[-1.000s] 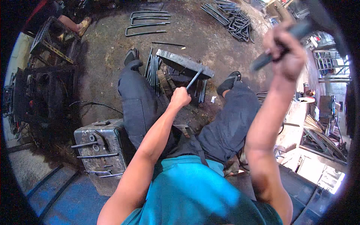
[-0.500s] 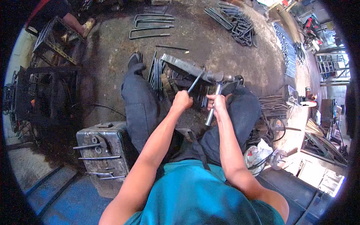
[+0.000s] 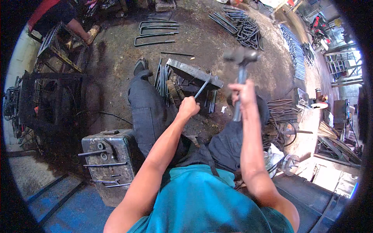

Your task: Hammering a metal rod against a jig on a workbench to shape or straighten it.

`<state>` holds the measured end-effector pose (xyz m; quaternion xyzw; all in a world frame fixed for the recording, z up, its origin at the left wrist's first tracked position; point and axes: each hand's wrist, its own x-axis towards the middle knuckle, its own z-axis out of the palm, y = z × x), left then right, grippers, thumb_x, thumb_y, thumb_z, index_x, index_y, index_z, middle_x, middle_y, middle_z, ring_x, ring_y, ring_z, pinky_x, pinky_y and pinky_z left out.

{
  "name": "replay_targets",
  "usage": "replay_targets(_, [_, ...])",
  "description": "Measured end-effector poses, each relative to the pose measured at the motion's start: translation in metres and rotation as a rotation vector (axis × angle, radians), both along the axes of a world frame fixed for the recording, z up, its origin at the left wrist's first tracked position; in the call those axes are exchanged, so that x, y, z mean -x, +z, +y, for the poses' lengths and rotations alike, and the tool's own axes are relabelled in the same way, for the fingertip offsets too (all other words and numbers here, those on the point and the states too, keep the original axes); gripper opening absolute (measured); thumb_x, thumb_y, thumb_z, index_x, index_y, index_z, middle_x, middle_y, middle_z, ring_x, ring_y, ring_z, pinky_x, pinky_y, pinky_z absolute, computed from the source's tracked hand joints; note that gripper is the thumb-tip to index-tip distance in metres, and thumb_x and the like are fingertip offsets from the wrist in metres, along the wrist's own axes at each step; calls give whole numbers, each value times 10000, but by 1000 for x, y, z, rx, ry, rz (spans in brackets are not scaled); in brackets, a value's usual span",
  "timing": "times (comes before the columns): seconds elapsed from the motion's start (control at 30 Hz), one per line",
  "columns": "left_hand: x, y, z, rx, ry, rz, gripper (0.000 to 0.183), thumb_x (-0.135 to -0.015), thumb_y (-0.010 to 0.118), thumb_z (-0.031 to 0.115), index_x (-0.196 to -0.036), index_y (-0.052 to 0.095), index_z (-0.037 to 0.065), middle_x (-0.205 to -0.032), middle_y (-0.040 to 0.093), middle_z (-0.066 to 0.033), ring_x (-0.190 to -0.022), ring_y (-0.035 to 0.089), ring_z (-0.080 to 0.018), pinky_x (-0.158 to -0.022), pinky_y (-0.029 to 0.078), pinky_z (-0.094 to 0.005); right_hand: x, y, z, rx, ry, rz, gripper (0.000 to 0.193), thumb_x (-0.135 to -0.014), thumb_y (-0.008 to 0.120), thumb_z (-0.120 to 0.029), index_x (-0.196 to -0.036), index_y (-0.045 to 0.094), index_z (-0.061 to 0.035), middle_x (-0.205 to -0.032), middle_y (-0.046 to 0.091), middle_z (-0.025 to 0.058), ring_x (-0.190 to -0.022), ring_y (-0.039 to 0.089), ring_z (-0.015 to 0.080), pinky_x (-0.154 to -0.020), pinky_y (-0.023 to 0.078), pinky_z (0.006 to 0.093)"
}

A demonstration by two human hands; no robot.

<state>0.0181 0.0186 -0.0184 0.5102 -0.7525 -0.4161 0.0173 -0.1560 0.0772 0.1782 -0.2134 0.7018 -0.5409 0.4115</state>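
Between my legs stands a flat-topped grey metal block point(image 3: 190, 71), set at a slant. My left hand point(image 3: 189, 106) is closed round a metal rod point(image 3: 203, 87), whose far end rests on the block's right part. Above and to the right of the block, my right hand point(image 3: 244, 93) grips a hammer point(image 3: 241, 73) by its handle. The hammer's head is raised off the block and smeared by motion. Several straight rods point(image 3: 163, 83) lean beside the block's left end.
Bent U-shaped rods point(image 3: 155, 40) lie on the floor ahead, with a heap of dark bent rods point(image 3: 248, 33) farther right. At my left stands a worn metal box point(image 3: 110, 159) holding tools. A person's foot point(image 3: 92, 34) shows at the far left.
My right hand has lifted the hammer up and to the right, away from the block. The left hand keeps the rod in nearly the same place.
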Motion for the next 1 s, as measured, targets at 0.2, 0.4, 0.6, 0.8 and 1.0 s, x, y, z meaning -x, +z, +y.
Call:
replay_targets(0.2, [11, 16, 1, -46, 62, -58, 445, -900, 550, 338, -1031, 598, -84, -1018, 640, -308, -1007, 619, -445, -897, 491, -493, 36, 185, -22, 743, 175, 391, 143, -774, 598, -62, -893, 525, -30, -666, 512, 74, -470, 410, 121, -484, 329, 255])
replay_targets(0.4, [11, 14, -2, -73, 30, -86, 396, -971, 442, 286, -1053, 596, -69, -1026, 639, -303, -1013, 614, -453, -909, 482, -499, 30, 213, -52, 1129, 345, 292, 60, -772, 574, -81, -747, 538, -41, -609, 361, 15, -570, 375, 149, -646, 337, 332])
replay_targets(0.6, [5, 15, -1, -53, 13, -62, 374, -965, 466, 284, -1021, 636, -44, -1020, 644, -298, -1016, 622, -431, -904, 483, -503, -4, -58, -16, 79, -45, 164, 95, -680, 618, 6, -734, 553, -37, -516, 480, 23, -397, 440, 151, -412, 351, 318])
replay_targets(0.8, [3, 0, 2, 31, 3, -14, 373, -954, 488, 282, -941, 629, -63, -919, 637, -319, -919, 619, -475, -833, 485, -539, 2, -151, 34, -219, -266, -224, 147, -760, 586, 7, -702, 465, -54, -512, 388, -4, -370, 385, 120, -343, 310, 296])
replay_targets(1.0, [8, 7, -1, 45, -11, -6, 385, -952, 483, 291, -923, 623, -67, -894, 635, -326, -889, 611, -493, -828, 484, -540, 19, -159, 60, -290, -277, -303, 93, -762, 558, -3, -715, 490, -47, -527, 426, 5, -378, 403, 118, -352, 343, 291])
